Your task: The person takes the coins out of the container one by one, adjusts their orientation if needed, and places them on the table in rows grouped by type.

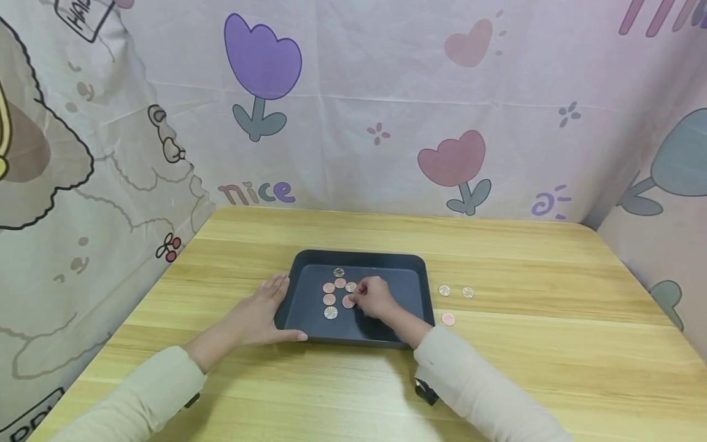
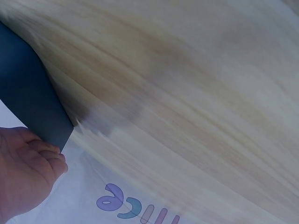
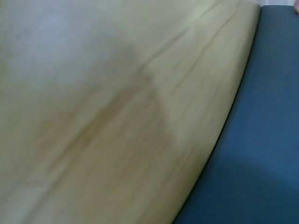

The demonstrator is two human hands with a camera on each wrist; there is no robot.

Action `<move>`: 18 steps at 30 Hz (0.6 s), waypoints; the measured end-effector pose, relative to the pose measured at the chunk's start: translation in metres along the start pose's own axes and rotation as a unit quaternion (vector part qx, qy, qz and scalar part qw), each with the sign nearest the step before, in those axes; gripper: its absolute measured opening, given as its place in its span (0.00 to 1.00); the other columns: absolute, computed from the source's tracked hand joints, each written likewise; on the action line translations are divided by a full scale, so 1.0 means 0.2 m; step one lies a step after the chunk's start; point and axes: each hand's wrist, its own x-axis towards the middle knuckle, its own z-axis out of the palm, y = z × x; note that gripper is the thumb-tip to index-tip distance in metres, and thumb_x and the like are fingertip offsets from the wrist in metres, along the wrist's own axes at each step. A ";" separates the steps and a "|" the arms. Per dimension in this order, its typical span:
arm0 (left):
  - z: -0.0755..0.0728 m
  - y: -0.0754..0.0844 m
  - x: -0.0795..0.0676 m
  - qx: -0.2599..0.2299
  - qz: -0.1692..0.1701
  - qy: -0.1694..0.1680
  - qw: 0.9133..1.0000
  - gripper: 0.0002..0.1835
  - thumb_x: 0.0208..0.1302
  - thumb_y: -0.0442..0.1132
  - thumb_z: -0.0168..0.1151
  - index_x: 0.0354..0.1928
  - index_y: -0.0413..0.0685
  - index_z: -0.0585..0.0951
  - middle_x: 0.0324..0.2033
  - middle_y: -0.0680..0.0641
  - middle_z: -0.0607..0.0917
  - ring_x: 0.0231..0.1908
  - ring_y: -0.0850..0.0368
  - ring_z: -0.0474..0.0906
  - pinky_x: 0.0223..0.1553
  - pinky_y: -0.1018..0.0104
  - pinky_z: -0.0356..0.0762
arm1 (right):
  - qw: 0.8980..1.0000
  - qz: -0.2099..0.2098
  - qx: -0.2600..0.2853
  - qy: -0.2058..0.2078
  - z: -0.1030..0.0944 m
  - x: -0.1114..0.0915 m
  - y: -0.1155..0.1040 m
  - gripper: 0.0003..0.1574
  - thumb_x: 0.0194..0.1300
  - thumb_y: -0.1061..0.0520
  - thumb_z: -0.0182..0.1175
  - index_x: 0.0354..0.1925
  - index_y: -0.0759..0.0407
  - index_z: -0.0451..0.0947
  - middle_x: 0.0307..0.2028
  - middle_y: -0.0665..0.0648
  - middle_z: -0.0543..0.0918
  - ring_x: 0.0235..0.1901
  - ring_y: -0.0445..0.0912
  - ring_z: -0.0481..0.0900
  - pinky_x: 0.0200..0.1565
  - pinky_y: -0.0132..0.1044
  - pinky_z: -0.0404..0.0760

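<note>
A dark rectangular baking tray [image 1: 359, 341] stands on the table, with several copper-coloured and pale metallic coins [image 1: 330, 313] lying on its floor in a loose ring. My left hand [image 1: 259, 313] holds the tray's near left corner, fingers along the left wall and thumb at the front. In the left wrist view, that hand's fingers [image 2: 46, 156] bend against the outer wall. Inside the tray, my right hand [image 1: 375, 299] pinches a copper-coloured coin [image 1: 347, 302] at the ring's right side. The right wrist view shows the tray's outer wall [image 3: 252, 140] but not the coins.
To the right of the tray, two pale coins [image 1: 444, 290] and one copper-coloured coin [image 1: 448, 319] lie on the wooden table [image 1: 525, 368]. A printed cloth [image 1: 353, 80] hangs behind the table and along both sides.
</note>
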 end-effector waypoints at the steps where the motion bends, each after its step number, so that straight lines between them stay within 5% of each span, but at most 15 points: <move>1: 0.00 0.00 0.00 0.000 0.000 0.000 1.000 0.64 0.41 0.75 0.59 0.67 0.28 0.57 0.69 0.32 0.56 0.69 0.35 0.51 0.63 0.42 0.61 | 1.000 0.014 0.017 -0.005 -0.01 0.00 0.00 0.11 0.59 0.62 0.61 0.21 0.65 0.75 0.13 0.52 0.74 0.11 0.37 0.67 0.16 0.26 0.67; 9: 0.01 -0.01 0.00 -0.002 0.003 -0.001 1.000 0.63 0.42 0.75 0.59 0.67 0.28 0.56 0.68 0.32 0.56 0.69 0.36 0.51 0.65 0.45 0.59 | 0.989 0.076 0.122 -0.022 -0.08 -0.05 0.02 0.11 0.61 0.63 0.59 0.22 0.66 0.75 0.15 0.51 0.73 0.11 0.39 0.65 0.15 0.27 0.64; 18: 0.01 -0.01 0.01 -0.003 0.002 -0.003 1.000 0.64 0.42 0.75 0.59 0.67 0.28 0.56 0.69 0.32 0.56 0.69 0.36 0.51 0.65 0.45 0.59 | 0.984 0.092 0.149 -0.014 -0.18 -0.09 0.05 0.09 0.60 0.63 0.59 0.24 0.67 0.76 0.13 0.51 0.72 0.12 0.38 0.64 0.15 0.25 0.63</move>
